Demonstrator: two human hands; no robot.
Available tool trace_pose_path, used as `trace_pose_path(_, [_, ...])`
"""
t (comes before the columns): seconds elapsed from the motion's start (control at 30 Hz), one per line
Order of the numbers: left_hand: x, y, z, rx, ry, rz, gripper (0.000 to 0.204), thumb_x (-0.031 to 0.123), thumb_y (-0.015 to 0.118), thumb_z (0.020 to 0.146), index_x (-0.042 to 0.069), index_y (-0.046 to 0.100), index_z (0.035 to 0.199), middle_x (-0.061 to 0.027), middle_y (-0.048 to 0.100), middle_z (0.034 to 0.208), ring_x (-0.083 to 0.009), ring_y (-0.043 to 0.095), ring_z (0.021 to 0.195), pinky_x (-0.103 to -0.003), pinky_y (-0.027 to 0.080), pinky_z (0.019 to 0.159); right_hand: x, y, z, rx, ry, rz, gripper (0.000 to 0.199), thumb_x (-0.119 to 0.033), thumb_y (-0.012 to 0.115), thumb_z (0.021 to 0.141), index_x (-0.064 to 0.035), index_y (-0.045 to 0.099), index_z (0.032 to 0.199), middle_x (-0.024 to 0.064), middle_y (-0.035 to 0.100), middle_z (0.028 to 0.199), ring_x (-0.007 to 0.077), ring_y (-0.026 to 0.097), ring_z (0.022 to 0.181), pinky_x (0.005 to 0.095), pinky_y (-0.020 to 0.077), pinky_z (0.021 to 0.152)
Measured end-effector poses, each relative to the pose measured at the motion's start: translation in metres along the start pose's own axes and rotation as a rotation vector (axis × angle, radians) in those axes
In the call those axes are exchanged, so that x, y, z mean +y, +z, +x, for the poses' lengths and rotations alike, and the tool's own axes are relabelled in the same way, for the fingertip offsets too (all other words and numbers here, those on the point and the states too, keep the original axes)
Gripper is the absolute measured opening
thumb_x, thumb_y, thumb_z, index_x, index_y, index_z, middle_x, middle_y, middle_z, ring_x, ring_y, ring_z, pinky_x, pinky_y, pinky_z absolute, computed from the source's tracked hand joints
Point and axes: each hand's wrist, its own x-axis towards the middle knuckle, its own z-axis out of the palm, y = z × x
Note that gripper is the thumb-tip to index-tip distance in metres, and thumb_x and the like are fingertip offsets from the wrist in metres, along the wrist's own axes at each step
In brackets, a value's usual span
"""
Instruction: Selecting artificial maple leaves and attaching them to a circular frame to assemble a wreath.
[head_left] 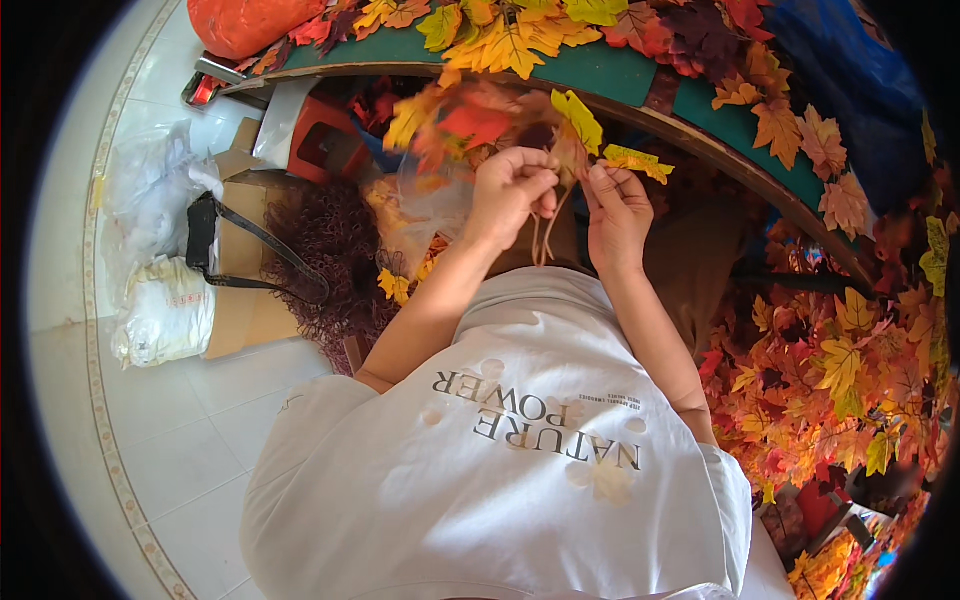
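In front of my lap, my left hand (515, 195) pinches a bunch of artificial maple leaves (475, 122) by its thin brown stems (543, 240), whose ends hang below the fingers. Close beside it on the right, my right hand (618, 215) has its thumb and fingers pressed together at the same bunch. A yellow leaf (640, 162) sticks out past those fingers, and another yellow leaf (577, 120) points up between the hands. Red and orange leaves on the left of the bunch are blurred. The exact spot where the stems meet my fingertips is partly hidden.
A green-topped table (390, 45) with a wooden edge curves ahead, strewn with leaves. Leaf garlands (820, 370) pile up at the right. To the left stand a cardboard box (240, 310) with a black strap, plastic bags (150, 190), dark curly strands (335, 240) and a red stool (325, 140).
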Motion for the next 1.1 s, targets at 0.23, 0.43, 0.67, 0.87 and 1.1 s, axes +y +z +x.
trace_pose_path(0.23, [-0.006, 0.027, -0.014, -0.064, 0.109, -0.180, 0.011, 0.001, 0.059, 0.085, -0.003, 0.058, 0.096, -0.0051, 0.059, 0.074, -0.0098, 0.056, 0.056, -0.022, 0.047, 0.047, -0.016, 0.010, -0.010, -0.030, 0.211, 0.103, 0.005, -0.005, 0.062, 0.086, -0.0029, 0.060, 0.090, 0.0060, 0.064, 0.085, 0.0142, 0.061, 0.073, 0.0245, 0.0501, 0.065])
trace_pose_path(0.43, [-0.009, 0.028, -0.013, -0.052, 0.136, -0.323, 0.028, -0.004, 0.059, 0.083, -0.006, 0.051, 0.110, -0.0073, 0.059, 0.074, -0.0120, 0.058, 0.056, -0.023, 0.049, 0.048, -0.014, 0.011, -0.010, -0.072, 0.292, 0.109, 0.007, -0.011, 0.059, 0.089, -0.0041, 0.058, 0.089, 0.0064, 0.063, 0.079, 0.0117, 0.056, 0.057, 0.0240, 0.0435, 0.046])
trace_pose_path(0.67, [-0.012, 0.021, -0.014, -0.054, 0.127, -0.335, 0.034, -0.005, 0.060, 0.082, -0.007, 0.048, 0.114, -0.0076, 0.058, 0.074, -0.0124, 0.058, 0.056, -0.023, 0.049, 0.048, -0.010, 0.014, -0.011, -0.080, 0.313, 0.068, 0.010, -0.014, 0.058, 0.090, -0.0046, 0.056, 0.087, 0.0074, 0.063, 0.077, 0.0111, 0.053, 0.052, 0.0235, 0.0412, 0.043])
trace_pose_path(0.87, [-0.013, 0.019, -0.013, -0.058, 0.110, -0.333, 0.033, -0.005, 0.059, 0.082, -0.007, 0.048, 0.113, -0.0072, 0.058, 0.073, -0.0119, 0.058, 0.056, -0.024, 0.049, 0.048, -0.009, 0.013, -0.011, -0.070, 0.302, 0.054, 0.010, -0.013, 0.058, 0.090, -0.0046, 0.057, 0.085, 0.0079, 0.063, 0.079, 0.0124, 0.055, 0.053, 0.0240, 0.0420, 0.043])
trace_pose_path(1.1, [-0.013, 0.018, -0.013, -0.071, 0.090, -0.328, 0.032, -0.005, 0.059, 0.082, -0.007, 0.049, 0.113, -0.0067, 0.058, 0.073, -0.0115, 0.058, 0.056, -0.023, 0.048, 0.048, -0.008, 0.007, -0.008, -0.059, 0.285, 0.060, 0.008, -0.012, 0.058, 0.089, -0.0046, 0.058, 0.085, 0.0077, 0.064, 0.080, 0.0141, 0.059, 0.059, 0.0259, 0.0453, 0.044])
